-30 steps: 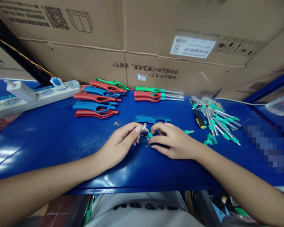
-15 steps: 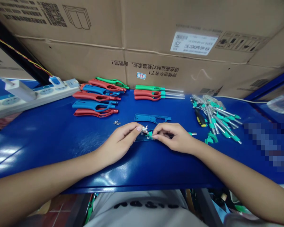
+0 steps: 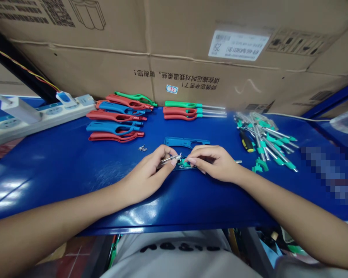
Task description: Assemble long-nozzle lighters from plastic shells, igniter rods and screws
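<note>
My left hand (image 3: 143,175) is closed on a small greyish lighter gas tank (image 3: 170,158) with a white valve end (image 3: 178,156) pointing right. Close beside it, the thumb and finger of my right hand (image 3: 217,164) pinch at a green trigger (image 3: 185,163) with thin white wire looped round it. Under both hands lies a blue lighter half shell, mostly hidden. A metal tube tip (image 3: 238,161) sticks out past my right hand. Just behind the hands rests another blue half shell (image 3: 187,143), its hollow handle to the left.
Red, blue and green lighter shells (image 3: 116,126) lie at back left, beside a power strip (image 3: 46,116). Lighters with metal tubes (image 3: 191,112) lie by the cardboard box (image 3: 176,61). Small screws (image 3: 142,148), a screwdriver (image 3: 246,141) and a tube pile (image 3: 274,144) are on the blue table (image 3: 127,220).
My left hand has tilted and opened its grip a little, so more of the gas tank shows. My right hand has shifted slightly, with its fingertips still at the green trigger.
</note>
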`<state>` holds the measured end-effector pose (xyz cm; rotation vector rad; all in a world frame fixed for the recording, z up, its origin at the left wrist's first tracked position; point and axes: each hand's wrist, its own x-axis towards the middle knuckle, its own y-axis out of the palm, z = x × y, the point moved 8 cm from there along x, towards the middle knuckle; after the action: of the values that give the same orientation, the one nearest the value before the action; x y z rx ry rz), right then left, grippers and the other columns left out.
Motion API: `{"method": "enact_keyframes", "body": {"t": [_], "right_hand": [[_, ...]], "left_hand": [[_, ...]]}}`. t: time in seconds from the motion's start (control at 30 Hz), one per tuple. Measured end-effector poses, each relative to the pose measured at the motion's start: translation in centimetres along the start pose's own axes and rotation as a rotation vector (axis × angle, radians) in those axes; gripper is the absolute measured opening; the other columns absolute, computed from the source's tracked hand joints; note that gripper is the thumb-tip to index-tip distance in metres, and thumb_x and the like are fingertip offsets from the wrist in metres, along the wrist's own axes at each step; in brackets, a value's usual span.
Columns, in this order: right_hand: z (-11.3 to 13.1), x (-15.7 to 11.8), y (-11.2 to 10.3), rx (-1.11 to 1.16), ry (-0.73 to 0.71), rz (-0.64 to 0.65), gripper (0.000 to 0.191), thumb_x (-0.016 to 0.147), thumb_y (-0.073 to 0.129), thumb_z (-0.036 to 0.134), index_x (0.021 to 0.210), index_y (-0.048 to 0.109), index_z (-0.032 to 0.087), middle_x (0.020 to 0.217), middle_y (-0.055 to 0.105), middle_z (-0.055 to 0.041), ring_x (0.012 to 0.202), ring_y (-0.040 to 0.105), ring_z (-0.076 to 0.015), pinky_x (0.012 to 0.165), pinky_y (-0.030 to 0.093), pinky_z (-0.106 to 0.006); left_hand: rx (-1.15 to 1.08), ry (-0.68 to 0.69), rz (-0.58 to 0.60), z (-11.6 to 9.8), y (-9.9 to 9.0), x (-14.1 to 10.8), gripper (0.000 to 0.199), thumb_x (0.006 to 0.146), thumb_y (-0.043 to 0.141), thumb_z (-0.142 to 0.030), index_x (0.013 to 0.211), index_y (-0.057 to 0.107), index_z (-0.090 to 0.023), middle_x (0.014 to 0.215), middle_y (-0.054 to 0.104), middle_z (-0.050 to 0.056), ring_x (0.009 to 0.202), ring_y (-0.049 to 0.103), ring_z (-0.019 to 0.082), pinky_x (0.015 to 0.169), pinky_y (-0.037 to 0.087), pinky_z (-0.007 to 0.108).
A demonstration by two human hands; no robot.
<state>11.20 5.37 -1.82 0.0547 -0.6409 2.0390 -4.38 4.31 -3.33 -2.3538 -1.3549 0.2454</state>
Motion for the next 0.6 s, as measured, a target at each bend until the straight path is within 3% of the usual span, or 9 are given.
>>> {"method": "enact_keyframes", "body": {"t": [0.27,0.6], "right_hand": [[-0.27,0.01,-0.14,-0.042,0.024,-0.013,0.015,0.093,0.066,0.03,0.087,0.072,0.018,0.081,0.066,-0.0027,0.061,0.054,-0.0095,0.055,0.043,-0.023],[0.06,0.11,-0.3,-0.052,-0.022,-0.012,0.014,0.094,0.065,0.028,0.088,0.071,0.017,0.082,0.064,-0.0029,0.066,0.055,-0.0105,0.059,0.044,-0.024]], "left_hand": [[0.01,0.054,0.022,-0.31,0.17,0.04,0.019,0.104,0.051,-0.039,0.111,0.059,-0.023,0.094,0.065,-0.002,0.083,0.059,0.013,0.073,0.045,0.025],[0.012,0.042,0.033,-0.19,0.28,0.22,0.022,0.103,0.05,-0.04,0.112,0.06,-0.022,0.097,0.066,0.0,0.085,0.06,0.015,0.074,0.047,0.026]]}}
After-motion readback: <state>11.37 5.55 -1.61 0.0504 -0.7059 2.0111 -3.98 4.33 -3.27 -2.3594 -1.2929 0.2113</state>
